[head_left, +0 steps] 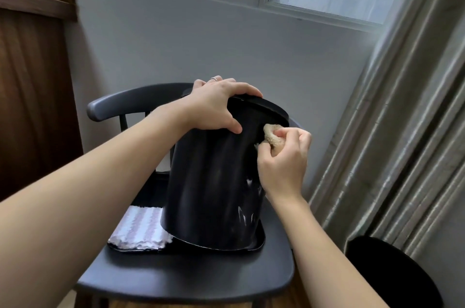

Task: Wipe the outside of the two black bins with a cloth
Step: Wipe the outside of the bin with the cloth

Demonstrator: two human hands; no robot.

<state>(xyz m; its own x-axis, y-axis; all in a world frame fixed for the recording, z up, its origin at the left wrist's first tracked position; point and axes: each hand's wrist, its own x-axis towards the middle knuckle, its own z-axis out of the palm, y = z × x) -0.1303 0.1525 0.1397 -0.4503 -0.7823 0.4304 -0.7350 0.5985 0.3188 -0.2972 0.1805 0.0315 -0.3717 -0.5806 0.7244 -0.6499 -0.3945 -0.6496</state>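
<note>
Head view: black bin [214, 181] upside down on dark tray [259, 244], tray on black chair [201, 277]. Bin tilted, base leaning far-right; long axis near upright.

Left hand [216, 108] grips upturned base edge, fingers curled over far side, thumb on near wall, steadying bin.

Right hand [284, 159] pinches beige cloth [271, 137], fingers closed on it, cloth pressed to upper right wall just under base edge. Bin lies left of right hand; smears lower on same wall.

Striped towel [141, 229] on tray, left of bin.

Second black bin [392, 275] on floor, near right, by curtain [402, 131], untouched.
</note>
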